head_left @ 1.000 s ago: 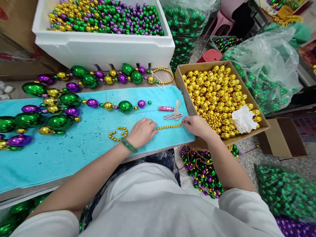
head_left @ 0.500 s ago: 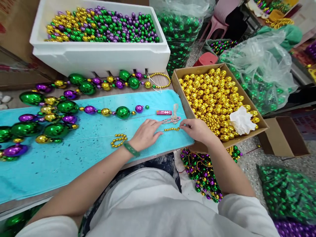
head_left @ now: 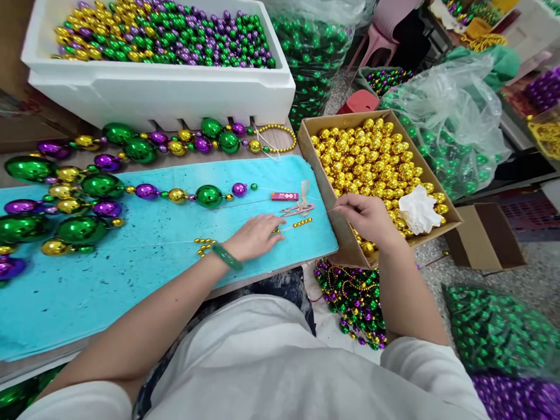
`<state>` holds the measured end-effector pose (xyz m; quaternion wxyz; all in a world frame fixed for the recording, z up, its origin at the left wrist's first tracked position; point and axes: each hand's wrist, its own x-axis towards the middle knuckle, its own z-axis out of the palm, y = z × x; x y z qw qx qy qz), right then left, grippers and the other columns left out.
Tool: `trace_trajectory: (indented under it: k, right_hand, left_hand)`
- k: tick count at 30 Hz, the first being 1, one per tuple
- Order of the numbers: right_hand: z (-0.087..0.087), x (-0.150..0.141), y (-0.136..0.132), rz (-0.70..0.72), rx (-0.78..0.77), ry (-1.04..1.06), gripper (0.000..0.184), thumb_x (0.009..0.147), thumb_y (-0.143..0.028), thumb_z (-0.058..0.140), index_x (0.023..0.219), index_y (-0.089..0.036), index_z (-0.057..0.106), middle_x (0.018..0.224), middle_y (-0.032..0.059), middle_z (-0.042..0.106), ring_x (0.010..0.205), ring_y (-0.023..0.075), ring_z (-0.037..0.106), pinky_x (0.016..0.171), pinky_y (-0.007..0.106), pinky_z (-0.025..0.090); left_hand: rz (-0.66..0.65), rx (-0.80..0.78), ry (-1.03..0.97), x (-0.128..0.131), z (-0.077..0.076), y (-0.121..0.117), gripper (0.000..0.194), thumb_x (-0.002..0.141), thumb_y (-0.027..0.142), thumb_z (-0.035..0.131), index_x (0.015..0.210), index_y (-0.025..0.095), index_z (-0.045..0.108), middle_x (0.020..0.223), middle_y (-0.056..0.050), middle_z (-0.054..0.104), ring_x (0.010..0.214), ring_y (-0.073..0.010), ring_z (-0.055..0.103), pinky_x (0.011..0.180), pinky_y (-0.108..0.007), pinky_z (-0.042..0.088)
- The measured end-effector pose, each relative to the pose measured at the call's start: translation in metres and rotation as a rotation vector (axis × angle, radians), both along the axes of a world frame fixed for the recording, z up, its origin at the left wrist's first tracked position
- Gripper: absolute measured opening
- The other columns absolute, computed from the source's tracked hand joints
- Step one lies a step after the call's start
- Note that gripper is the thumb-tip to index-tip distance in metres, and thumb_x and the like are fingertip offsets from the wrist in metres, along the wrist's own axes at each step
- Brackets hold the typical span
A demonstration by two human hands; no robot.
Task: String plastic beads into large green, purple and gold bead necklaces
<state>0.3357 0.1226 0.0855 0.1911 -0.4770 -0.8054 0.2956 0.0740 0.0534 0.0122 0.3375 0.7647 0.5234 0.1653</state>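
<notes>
My left hand (head_left: 258,236), a green bangle at its wrist, lies low over the blue towel (head_left: 140,280) with its fingers stretched out. Small gold beads show between its thumb and forefinger. Just past the fingertips is a short row of gold beads (head_left: 303,223), and more gold beads (head_left: 203,245) lie behind the wrist. My right hand (head_left: 365,219) is closed in a pinch at the carton's near left edge, on what looks like a thin string. Close to the left fingers are pink thread snips (head_left: 297,210) and a small red packet (head_left: 284,196).
Strung large green, purple and gold beads (head_left: 102,185) cover the towel's left side. Behind stands a white foam box (head_left: 166,93) of small beads. A cardboard box (head_left: 312,140) of gold beads holds a crumpled white tissue (head_left: 420,209). Bagged green beads (head_left: 494,332) lie on the floor.
My right hand has moved right, away from the gold bead row, to the carton's edge. My left hand has stayed over the towel. The whole view has shifted slightly.
</notes>
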Motion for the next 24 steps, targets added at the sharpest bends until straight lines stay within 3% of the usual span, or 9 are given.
trace_trajectory:
  k: [3, 5, 7, 9, 13, 17, 20, 22, 24]
  right_hand:
    - [0.005, -0.019, -0.011, 0.126, -0.038, -0.005, 0.022, 0.088, -0.033, 0.054, 0.085, -0.019, 0.071, 0.079, 0.0013, 0.069, 0.071, 0.0122, 0.059, 0.069, 0.027, 0.044]
    - [0.012, -0.028, -0.017, 0.168, -0.028, 0.015, 0.023, 0.089, -0.033, 0.053, 0.087, -0.020, 0.071, 0.081, 0.0020, 0.071, 0.073, 0.0127, 0.061, 0.070, 0.027, 0.045]
    - [0.018, -0.027, -0.018, 0.139, 0.013, 0.045, 0.022, 0.088, -0.033, 0.054, 0.086, -0.019, 0.071, 0.080, 0.0020, 0.070, 0.072, 0.0129, 0.061, 0.069, 0.027, 0.046]
    - [0.022, -0.013, -0.014, 0.020, 0.083, 0.076, 0.020, 0.086, -0.033, 0.057, 0.084, -0.020, 0.071, 0.078, 0.0019, 0.069, 0.071, 0.0135, 0.061, 0.068, 0.028, 0.047]
    - [0.014, 0.032, 0.011, -0.335, 0.245, 0.108, 0.019, 0.080, -0.037, 0.063, 0.081, -0.020, 0.070, 0.073, 0.0023, 0.065, 0.067, 0.0155, 0.057, 0.064, 0.030, 0.045]
    - [-0.006, 0.055, 0.034, -0.533, 0.168, -0.131, 0.019, 0.077, -0.036, 0.062, 0.080, -0.020, 0.071, 0.060, 0.0023, 0.057, 0.059, 0.0171, 0.051, 0.057, 0.033, 0.042]
    - [-0.014, 0.038, 0.030, -0.461, 0.243, -0.385, 0.017, 0.078, -0.029, 0.058, 0.082, -0.019, 0.072, 0.079, 0.0107, 0.066, 0.082, 0.0267, 0.058, 0.071, 0.042, 0.048]
    - [-0.018, 0.012, 0.016, -0.296, 0.338, -0.356, 0.023, 0.080, -0.026, 0.055, 0.093, -0.019, 0.073, 0.106, 0.0142, 0.068, 0.105, 0.0303, 0.057, 0.085, 0.048, 0.048]
    - [-0.025, -0.020, 0.000, -0.042, 0.261, -0.202, 0.032, 0.082, -0.026, 0.055, 0.109, -0.020, 0.070, 0.120, 0.0117, 0.065, 0.110, 0.0267, 0.057, 0.091, 0.044, 0.048]
  left_hand:
    - [0.007, 0.129, -0.193, 0.015, 0.012, 0.006, 0.046, 0.092, 0.036, 0.051, 0.135, 0.021, 0.051, 0.135, -0.011, 0.057, 0.127, -0.0261, 0.050, 0.109, -0.044, 0.038]
    - [-0.044, 0.111, -0.359, 0.029, 0.015, 0.012, 0.034, 0.095, 0.035, 0.046, 0.122, 0.021, 0.061, 0.128, -0.008, 0.062, 0.125, -0.0226, 0.052, 0.109, -0.040, 0.039]
    - [-0.071, 0.058, -0.445, 0.037, 0.014, 0.014, 0.027, 0.095, 0.032, 0.045, 0.098, 0.020, 0.069, 0.110, -0.006, 0.070, 0.113, -0.0206, 0.059, 0.106, -0.038, 0.041]
    - [-0.048, -0.014, -0.461, 0.036, 0.010, 0.013, 0.027, 0.094, 0.030, 0.046, 0.083, 0.019, 0.069, 0.096, -0.004, 0.072, 0.101, -0.0192, 0.064, 0.100, -0.036, 0.045]
    - [0.078, -0.189, -0.427, 0.023, 0.002, 0.005, 0.025, 0.090, 0.031, 0.049, 0.080, 0.018, 0.069, 0.086, -0.003, 0.072, 0.085, -0.0171, 0.064, 0.083, -0.031, 0.048]
    - [0.158, -0.312, -0.442, 0.017, -0.002, 0.004, 0.026, 0.087, 0.032, 0.050, 0.079, 0.016, 0.068, 0.069, -0.001, 0.066, 0.067, -0.0136, 0.060, 0.065, -0.027, 0.045]
    - [0.201, -0.343, -0.491, 0.017, -0.006, 0.008, 0.024, 0.086, 0.029, 0.050, 0.077, 0.015, 0.067, 0.062, 0.001, 0.061, 0.061, -0.0116, 0.056, 0.062, -0.025, 0.042]
    - [0.219, -0.363, -0.544, 0.019, -0.008, 0.012, 0.022, 0.086, 0.027, 0.050, 0.076, 0.015, 0.065, 0.061, 0.001, 0.059, 0.061, -0.0108, 0.056, 0.062, -0.024, 0.043]
    - [0.219, -0.371, -0.595, 0.020, -0.009, 0.014, 0.021, 0.087, 0.026, 0.049, 0.075, 0.015, 0.064, 0.061, 0.002, 0.058, 0.060, -0.0103, 0.055, 0.062, -0.024, 0.043]
